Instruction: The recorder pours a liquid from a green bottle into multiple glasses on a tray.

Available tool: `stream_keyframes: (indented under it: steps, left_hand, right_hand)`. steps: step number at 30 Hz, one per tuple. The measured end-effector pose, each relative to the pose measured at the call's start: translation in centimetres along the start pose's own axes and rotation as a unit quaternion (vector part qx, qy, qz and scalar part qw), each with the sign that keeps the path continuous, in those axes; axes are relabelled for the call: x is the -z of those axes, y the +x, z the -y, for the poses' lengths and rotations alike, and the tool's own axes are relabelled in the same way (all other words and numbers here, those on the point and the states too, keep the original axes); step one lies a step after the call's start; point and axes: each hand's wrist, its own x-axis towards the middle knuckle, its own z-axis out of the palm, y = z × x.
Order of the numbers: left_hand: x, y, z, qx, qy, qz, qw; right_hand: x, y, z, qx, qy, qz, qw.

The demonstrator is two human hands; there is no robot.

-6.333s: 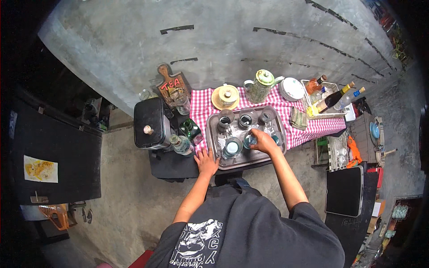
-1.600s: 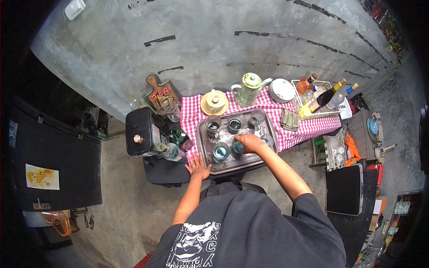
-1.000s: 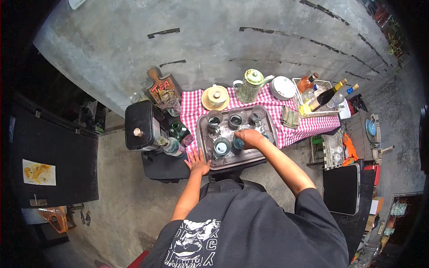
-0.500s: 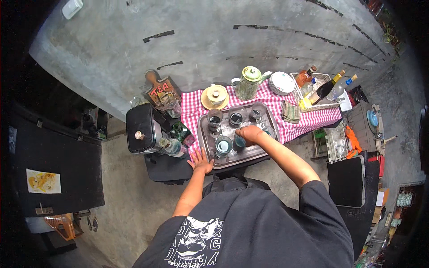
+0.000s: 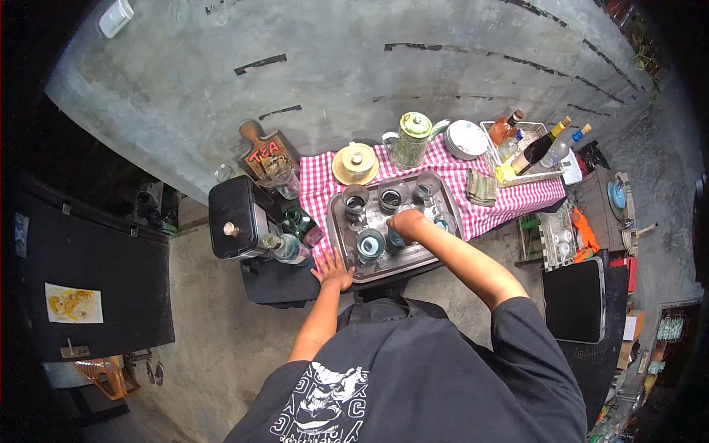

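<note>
On the table stands a metal tray (image 5: 410,267) holding several clear glass mugs. Two mugs with dark contents, the back-left mug (image 5: 355,198) and the back-middle mug (image 5: 391,196), stand beside another mug (image 5: 426,190). A bluish mug (image 5: 370,244) sits at the tray's front left. My right hand (image 5: 408,224) is closed just above the front-middle mug (image 5: 396,238); what its fingers pinch is hidden beneath it. My left hand (image 5: 334,273) lies with fingers spread at the tray's front-left corner, on the checked cloth and table edge, holding nothing.
Behind the tray stand a lidded cup on a saucer (image 5: 357,164), a patterned pitcher (image 5: 413,140) and stacked plates (image 5: 467,139). A basket (image 5: 533,176) of bottles is at right, near a folded cloth (image 5: 481,187). A black dispenser (image 5: 238,215) and glass bottles (image 5: 294,252) crowd the left.
My right hand has shifted very slightly left over the same mug. My left hand keeps its place by the tray corner.
</note>
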Motion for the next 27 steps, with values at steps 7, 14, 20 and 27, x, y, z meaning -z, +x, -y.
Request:
stream_keyframes:
  steps: [7, 14, 20, 27]
  left_hand:
    - [0.3, -0.4, 0.2, 0.001, -0.005, 0.008, 1.000]
    - [0.7, -0.4, -0.3, 0.003, 0.002, 0.006, 1.000]
    - [0.5, -0.5, -0.2, 0.005, -0.001, 0.005, 1.000]
    - [-0.2, -0.9, 0.4, 0.002, -0.004, -0.012, 1.000]
  right_hand:
    - [-0.1, -0.4, -0.5, 0.016, 0.010, -0.005, 1.000]
    - [-0.8, -1.1, -2.0, 0.046, 0.044, -0.071, 0.995]
    - [0.3, -3.0, -2.5, 0.028, 0.160, -0.143, 0.976]
    - [-1.9, -5.3, -1.4, 0.058, 0.419, -0.370, 0.827]
